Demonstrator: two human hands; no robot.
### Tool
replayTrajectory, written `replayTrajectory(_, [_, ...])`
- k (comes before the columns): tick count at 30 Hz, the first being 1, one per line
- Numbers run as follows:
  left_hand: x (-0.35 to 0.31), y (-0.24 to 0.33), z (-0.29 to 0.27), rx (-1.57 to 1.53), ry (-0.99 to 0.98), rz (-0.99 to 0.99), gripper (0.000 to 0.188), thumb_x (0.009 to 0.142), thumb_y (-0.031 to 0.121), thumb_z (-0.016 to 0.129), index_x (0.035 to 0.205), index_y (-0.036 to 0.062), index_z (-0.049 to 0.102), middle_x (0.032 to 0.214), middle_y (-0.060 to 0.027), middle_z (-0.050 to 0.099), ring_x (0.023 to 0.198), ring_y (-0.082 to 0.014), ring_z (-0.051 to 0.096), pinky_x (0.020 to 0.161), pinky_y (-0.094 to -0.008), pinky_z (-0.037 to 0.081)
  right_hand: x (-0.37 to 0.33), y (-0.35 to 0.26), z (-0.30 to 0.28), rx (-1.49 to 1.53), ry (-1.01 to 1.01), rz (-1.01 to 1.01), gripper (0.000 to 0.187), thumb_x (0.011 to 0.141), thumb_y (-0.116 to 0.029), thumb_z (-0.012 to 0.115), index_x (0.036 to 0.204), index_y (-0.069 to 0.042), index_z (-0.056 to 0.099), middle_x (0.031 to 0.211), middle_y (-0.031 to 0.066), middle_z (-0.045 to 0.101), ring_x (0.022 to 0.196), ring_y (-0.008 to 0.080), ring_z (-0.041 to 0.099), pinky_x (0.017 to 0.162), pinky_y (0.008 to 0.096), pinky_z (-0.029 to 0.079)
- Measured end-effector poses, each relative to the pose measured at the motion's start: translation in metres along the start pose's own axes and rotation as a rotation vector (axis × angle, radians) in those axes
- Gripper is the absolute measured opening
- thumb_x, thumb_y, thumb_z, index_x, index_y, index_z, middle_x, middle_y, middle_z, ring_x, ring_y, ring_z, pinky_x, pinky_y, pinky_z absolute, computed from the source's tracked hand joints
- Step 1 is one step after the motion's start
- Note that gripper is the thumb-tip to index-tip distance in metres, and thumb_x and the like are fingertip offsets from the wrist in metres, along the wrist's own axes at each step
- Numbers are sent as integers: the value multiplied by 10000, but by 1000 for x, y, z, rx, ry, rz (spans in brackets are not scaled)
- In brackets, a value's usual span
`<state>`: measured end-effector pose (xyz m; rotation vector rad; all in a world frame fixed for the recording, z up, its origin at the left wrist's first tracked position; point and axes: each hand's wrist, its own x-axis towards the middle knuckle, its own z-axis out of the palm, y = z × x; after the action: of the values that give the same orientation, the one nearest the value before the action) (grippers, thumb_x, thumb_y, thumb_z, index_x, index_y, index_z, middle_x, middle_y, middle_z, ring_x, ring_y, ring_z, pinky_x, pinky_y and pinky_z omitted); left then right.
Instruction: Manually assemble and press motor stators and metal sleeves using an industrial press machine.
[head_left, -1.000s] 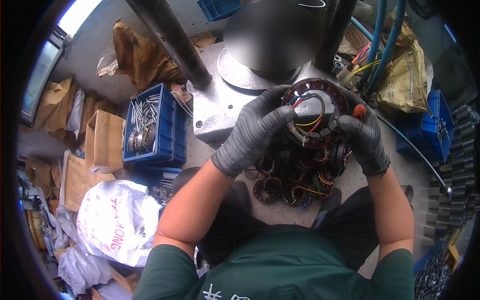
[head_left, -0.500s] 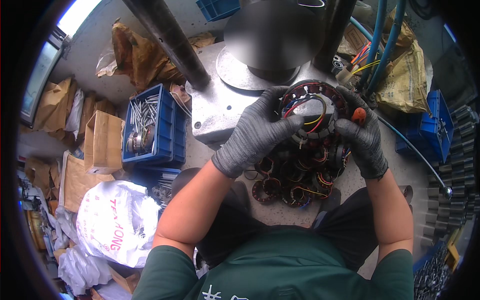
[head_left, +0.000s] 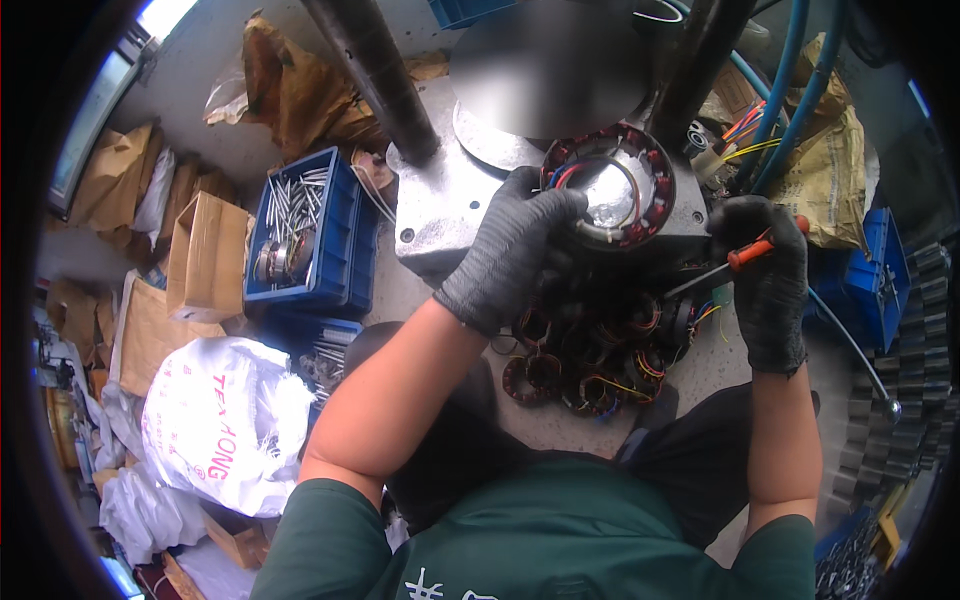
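Sitting far left, white woven sack [head_left: 228,425]: one, crumpled.
Blue crate [head_left: 330,240]: one, holding slender metal rods.
Steel base plate [head_left: 450,220]: beneath two dark columns.
Left hand [head_left: 515,240]: gloved; fingers and thumb closed on the stator's left rim.
Stator heap [head_left: 590,375]: several, on the floor, trailing leads.
Wound stator [head_left: 657,185]: one, over the plate's front; contact with it, cannot tell.
Stator handling: judged rigid, dense, fairly heavy; windings easily nicked, leads soft. Best hold: outer core rim, both sides.
Screwdriver [head_left: 750,256]: orange handle, shaft angled down-left.
Right hand [head_left: 768,285]: gloved, curled around the handle, apart from the stator.
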<state>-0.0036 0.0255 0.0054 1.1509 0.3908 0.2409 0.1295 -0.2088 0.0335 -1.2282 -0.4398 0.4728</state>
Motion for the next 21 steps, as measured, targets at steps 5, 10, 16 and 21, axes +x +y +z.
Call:
replayTrajectory(5, [6,-6,-5,-84,74,-72,383,901,186,653,1211,-14,551,961,-165,705,812,-263,742,684,-357,637,-20,-11,4,-9,-141,-108,307,970,-342,621,1071,-52,619,999,120,668,769,163,669,622,239,545])
replayTrajectory(10, [7,-7,-2,40,104,-53,364,889,182,703,1170,-5,569,894,-123,690,660,-212,704,581,-320,605,-27,-2,12,-103,-277,-319,236,878,-62,715,1091,-4,633,1140,173,645,972,240,704,821,367,625])
replayTrajectory(16, [2,-5,8,225,95,176,363,907,168,720,1168,-29,562,858,-88,658,658,-147,685,547,-258,565,-22,7,9,-230,-376,-370,242,853,62,694,1085,12,646,1142,179,661,1001,215,677,898,361,591])
replayTrajectory(21, [2,-6,10,282,77,204,390,900,141,738,1188,-41,548,891,-95,664,683,-141,688,557,-259,569,-22,7,10,-260,-356,-344,243,851,73,694,1081,15,642,1148,179,660,1001,212,679,892,361,595])
